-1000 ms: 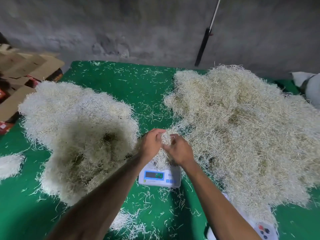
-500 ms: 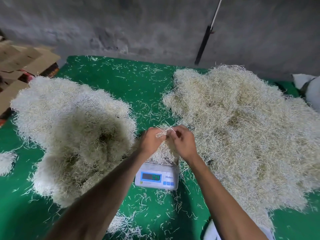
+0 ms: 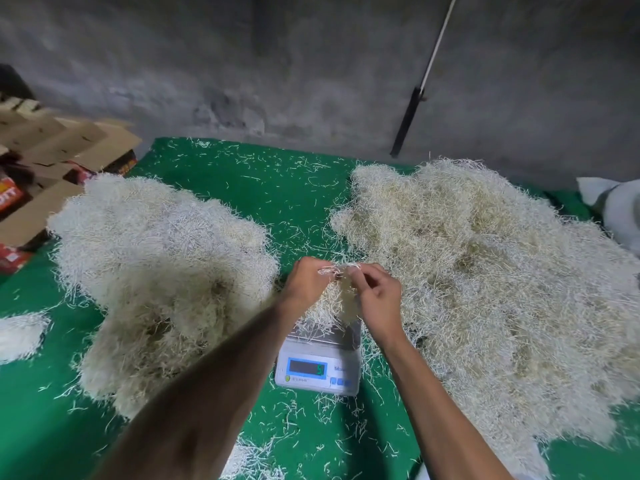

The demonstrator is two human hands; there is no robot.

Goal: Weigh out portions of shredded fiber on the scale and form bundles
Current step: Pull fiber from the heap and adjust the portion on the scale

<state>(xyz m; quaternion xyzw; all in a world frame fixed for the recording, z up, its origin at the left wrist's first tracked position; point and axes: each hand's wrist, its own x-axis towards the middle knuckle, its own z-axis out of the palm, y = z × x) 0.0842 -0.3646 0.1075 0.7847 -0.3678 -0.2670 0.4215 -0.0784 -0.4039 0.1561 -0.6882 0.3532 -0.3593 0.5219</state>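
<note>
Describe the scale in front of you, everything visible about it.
The scale is a small, white, plastic-looking digital unit sitting flat on the green cloth between two big fiber heaps. Its front panel faces the camera, with a blue-framed dark display showing a green digit that looks like 5, and small blue buttons at the right. A shiny metal-looking platform on top carries a mound of shredded fiber. Loose strands lie around its base.

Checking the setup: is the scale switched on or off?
On: the scale display shows a lit green digit.
</note>
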